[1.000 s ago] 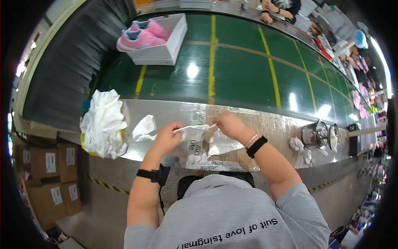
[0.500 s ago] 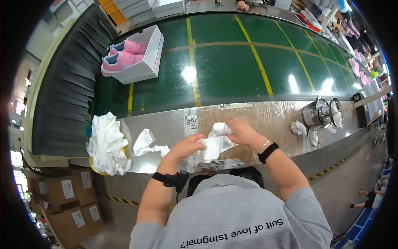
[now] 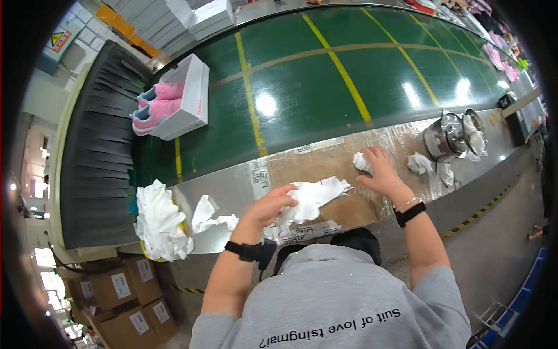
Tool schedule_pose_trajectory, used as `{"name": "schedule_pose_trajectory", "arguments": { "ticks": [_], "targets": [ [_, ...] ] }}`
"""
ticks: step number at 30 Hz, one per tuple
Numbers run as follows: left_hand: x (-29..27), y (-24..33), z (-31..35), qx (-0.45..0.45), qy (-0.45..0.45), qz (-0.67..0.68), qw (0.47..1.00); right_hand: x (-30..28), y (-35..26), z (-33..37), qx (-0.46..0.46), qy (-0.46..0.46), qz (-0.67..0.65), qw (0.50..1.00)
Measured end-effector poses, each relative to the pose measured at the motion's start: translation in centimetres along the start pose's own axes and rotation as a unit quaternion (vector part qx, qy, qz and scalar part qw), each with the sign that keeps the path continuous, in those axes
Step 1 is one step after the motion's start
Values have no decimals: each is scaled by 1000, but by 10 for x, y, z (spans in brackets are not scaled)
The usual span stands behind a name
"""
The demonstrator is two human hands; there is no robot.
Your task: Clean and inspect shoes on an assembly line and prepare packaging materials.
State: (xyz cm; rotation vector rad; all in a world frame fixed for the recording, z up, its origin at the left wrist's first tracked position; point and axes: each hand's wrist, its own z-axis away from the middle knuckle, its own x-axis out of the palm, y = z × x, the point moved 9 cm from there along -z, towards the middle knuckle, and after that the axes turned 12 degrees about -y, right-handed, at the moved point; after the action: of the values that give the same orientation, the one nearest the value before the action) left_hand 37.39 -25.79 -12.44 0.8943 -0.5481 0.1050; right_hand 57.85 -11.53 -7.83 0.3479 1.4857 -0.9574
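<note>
A thin, creased white sheet (image 3: 318, 196) lies over a bench, its near end pinched in the clamped fingers of a worker's left hand (image 3: 272, 207). Off to their right, the right hand (image 3: 381, 170) spreads its fingers apart around a small crumpled white wad (image 3: 362, 162); whether they touch it, I cannot tell.

Beneath both hands runs a narrow metal bench (image 3: 232, 187), topped under the fingers by a taped brown cardboard panel (image 3: 357, 212). Beyond the fingertips stretches a broad, glossy green conveyor belt (image 3: 296, 87) with yellow cross-stripes. Past the left fingers, far to the left, a pair of pink shoes (image 3: 156, 110) sits in an open white cardboard box (image 3: 197, 102) beside a black strip curtain (image 3: 96, 151).

Nearer the left fingers rests a loose crumpled white piece (image 3: 208, 215), then a heap of white sheets (image 3: 160, 218). Right of the right fingers stands a round silver metal pot (image 3: 443, 141). Brown cardboard cartons (image 3: 119, 285) stack below, left of the hands, on the grey floor (image 3: 488, 241).
</note>
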Motion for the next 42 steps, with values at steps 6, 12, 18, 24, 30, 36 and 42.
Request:
{"name": "schedule_pose_trajectory", "arguments": {
  "ticks": [6,12,18,24,30,36,42],
  "targets": [
    [25,6,-34,-7,-47,20,999,45,-83,-16,-132,-289,-500,806],
    [7,-2,-43,-16,20,41,999,84,-32,-19,-43,-358,-525,771],
    [-21,0,-46,21,86,-172,981,48,-26,-34,-44,-267,-370,889],
    [22,43,-22,231,234,-612,720,19,-57,-17,-253,79,-19,964],
    [35,0,-28,231,211,-717,623,63,-54,0,-293,14,90,952],
    [43,1,-25,238,200,-708,634,57,-52,4,-301,20,84,950],
    [47,-15,-25,213,184,-736,615,61,-52,12,-313,19,125,941]
  ]
}}
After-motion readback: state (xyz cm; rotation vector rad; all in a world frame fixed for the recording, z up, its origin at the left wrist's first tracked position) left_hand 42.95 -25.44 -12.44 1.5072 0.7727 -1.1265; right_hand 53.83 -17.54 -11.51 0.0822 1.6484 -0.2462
